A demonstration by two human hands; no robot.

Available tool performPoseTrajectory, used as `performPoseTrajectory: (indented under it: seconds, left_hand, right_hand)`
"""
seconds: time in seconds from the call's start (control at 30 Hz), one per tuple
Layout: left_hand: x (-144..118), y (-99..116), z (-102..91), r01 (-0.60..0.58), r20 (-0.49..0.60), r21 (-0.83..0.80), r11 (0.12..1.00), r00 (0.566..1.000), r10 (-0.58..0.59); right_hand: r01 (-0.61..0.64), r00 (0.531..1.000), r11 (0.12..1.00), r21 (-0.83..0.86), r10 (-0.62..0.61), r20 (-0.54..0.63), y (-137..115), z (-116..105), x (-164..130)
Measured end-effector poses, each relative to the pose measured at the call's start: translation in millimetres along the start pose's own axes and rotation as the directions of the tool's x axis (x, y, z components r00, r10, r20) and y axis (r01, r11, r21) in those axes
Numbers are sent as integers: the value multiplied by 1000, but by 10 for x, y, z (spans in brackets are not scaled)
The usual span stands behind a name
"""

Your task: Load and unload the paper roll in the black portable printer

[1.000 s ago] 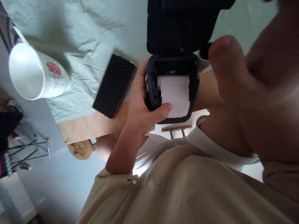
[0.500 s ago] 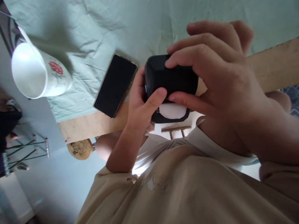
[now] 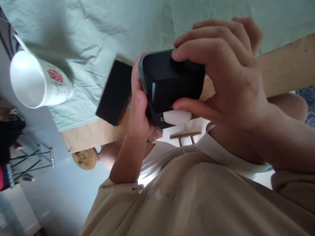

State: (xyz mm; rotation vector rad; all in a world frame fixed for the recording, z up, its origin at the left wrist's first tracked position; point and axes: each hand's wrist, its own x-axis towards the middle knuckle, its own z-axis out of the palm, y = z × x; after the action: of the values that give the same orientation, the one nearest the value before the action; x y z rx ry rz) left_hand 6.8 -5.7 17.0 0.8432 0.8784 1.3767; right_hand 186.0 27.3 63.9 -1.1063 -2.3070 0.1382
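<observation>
Hands are seen from the head camera, looking down over a beige shirt, with the whole view turned upside down. A small black printer (image 3: 172,85) is held between both hands above the near edge of the desk (image 3: 93,132). A second ago its lid stood open and a white paper roll lay exposed; now the lid is shut, and only a tab of white paper (image 3: 176,117) is left showing at the slot. The closing step is judged done, and the box has since been tilted toward the left side. The left hand (image 3: 137,108) is wrapped around the printer's side, its grip closed on the body with the thumb laid along the edge. The right hand (image 3: 221,75) is clamped over the top, fingers across the lid and thumb beneath, beside the paper. A dark phone (image 3: 113,92) lies on the pale green cloth (image 3: 98,39), partly hidden behind the left hand. A white mug with a red flower (image 3: 40,80) stands well apart.
</observation>
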Motion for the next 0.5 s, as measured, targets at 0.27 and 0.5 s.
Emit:
performPoseTrajectory:
  seconds: [0.27, 0.5]
  left_hand:
    - [-2, -120, -75, 122, -189, 29, 992, 975, -114]
    - [-22, -203, -168, 106, -243, -37, 994, 964, -112]
  right_hand:
    - [97, 993, 995, -22, -95, 65, 94, 2, 2]
    - [113, 987, 991, 79, -121, 110, 32, -18, -4]
